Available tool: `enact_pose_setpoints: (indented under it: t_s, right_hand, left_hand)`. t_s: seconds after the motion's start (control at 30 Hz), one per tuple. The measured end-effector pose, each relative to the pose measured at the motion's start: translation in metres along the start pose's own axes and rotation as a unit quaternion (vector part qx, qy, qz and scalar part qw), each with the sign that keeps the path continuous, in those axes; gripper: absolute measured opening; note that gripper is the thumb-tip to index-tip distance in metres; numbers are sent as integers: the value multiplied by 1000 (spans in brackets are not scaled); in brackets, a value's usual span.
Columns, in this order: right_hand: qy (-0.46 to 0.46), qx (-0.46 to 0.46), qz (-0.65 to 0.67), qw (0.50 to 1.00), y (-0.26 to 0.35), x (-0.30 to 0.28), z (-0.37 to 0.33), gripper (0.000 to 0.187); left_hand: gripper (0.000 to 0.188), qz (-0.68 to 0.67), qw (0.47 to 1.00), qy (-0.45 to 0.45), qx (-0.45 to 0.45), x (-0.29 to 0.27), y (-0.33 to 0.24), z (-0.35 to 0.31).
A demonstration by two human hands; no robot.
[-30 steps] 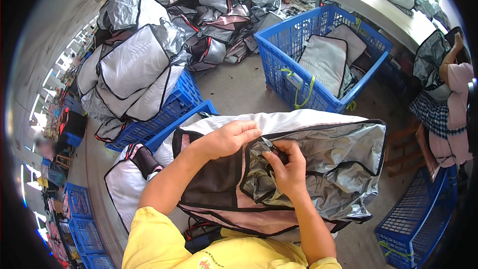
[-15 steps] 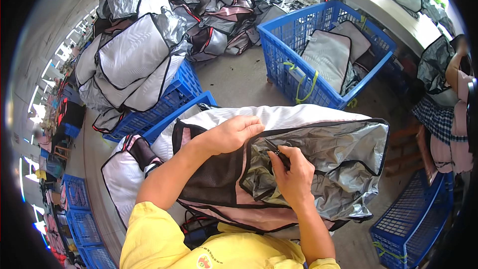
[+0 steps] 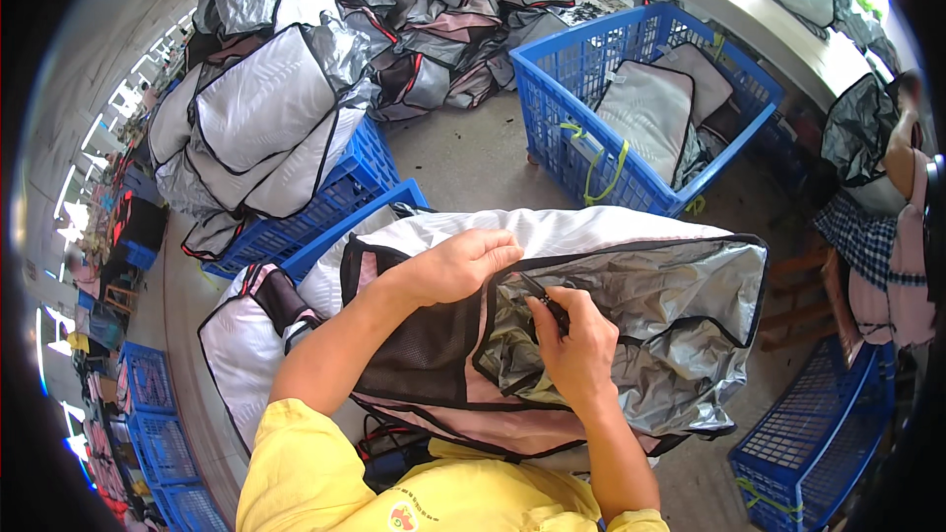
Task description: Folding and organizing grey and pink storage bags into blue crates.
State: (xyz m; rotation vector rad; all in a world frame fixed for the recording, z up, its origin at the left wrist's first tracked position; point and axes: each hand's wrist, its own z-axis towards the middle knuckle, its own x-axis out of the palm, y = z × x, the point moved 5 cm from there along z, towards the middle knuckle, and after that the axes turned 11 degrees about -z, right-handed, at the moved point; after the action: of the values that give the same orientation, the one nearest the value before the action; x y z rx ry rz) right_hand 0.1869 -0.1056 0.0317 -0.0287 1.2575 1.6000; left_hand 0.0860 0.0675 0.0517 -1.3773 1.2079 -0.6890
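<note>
A large bag [image 3: 690, 374] with crinkled silver lining, pale pink fabric, dark mesh and black edge binding lies spread out in front of me. My left hand [image 3: 461, 264] is closed in a pinch on the bag's bound edge, near the top of the silver opening. Just to its right, my right hand [image 3: 581, 343] is wrapped round small black thread snips [image 3: 554, 309]. Their tips point up and left toward the binding by my left fingers. Whether the blades touch any thread is too small to tell.
Similar silver bags [image 3: 266, 99] are heaped over a blue crate [image 3: 360, 172] at left, with more piled behind. A blue basket [image 3: 680, 199] ahead holds folded pieces. Another blue crate [image 3: 803, 443] stands at lower right. A co-worker's arm [image 3: 899, 138] handles silver fabric beside a white table [image 3: 729, 5].
My right hand with the snips has shifted slightly left; my left hand keeps its pinch. At the far back, a person's legs have gone from view and a bag now shows there.
</note>
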Motion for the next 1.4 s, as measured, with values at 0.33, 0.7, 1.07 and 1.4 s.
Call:
enact_pose_setpoints:
  t_s: [0.33,0.7,1.07,1.4]
  right_hand:
    - [-9,-57,-40,998,16,1,8,22]
    - [-27,2,-51,998,12,-9,2,24]
    - [11,143,160,977,-42,-126,-67,39]
    - [-311,565,42,763,-136,-338,-337,36]
  left_hand:
    - [32,11,1000,-2,-3,-1,-2,-1]
    - [31,12,1000,-5,-6,0,2,3]
    - [27,51,998,24,24,2,6,14]
    - [47,180,978,-97,-39,-61,16,2]
